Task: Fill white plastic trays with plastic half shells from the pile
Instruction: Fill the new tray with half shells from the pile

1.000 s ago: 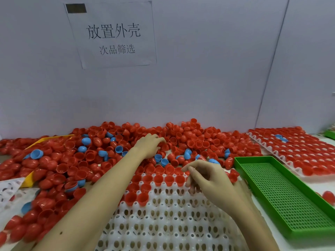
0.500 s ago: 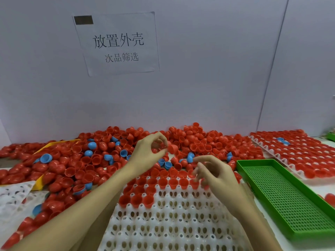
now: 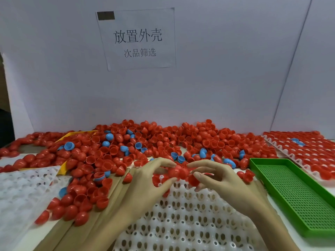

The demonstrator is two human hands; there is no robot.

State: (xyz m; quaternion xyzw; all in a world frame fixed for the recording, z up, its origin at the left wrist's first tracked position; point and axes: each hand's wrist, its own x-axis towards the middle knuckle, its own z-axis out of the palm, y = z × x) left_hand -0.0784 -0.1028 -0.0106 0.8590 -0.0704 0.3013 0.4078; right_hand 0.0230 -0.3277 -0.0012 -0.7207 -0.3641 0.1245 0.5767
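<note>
Left hand [image 3: 150,180] & right hand [image 3: 217,178] meet over far edge of white tray [image 3: 181,223], each pinching a red half shell [image 3: 176,172] betw. thumb & fingers; shells touch. Pile [image 3: 163,140] lies just behind; green tray [image 3: 299,196] at right

We saw our left hand [image 3: 150,180] and right hand [image 3: 220,178] bare, forearms unsleeved, without gloves or rings.

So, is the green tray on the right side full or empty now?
Empty. The green tray shows only its bare perforated floor; no shell lies inside it. Loose red shells rest just outside its left wall.
</note>
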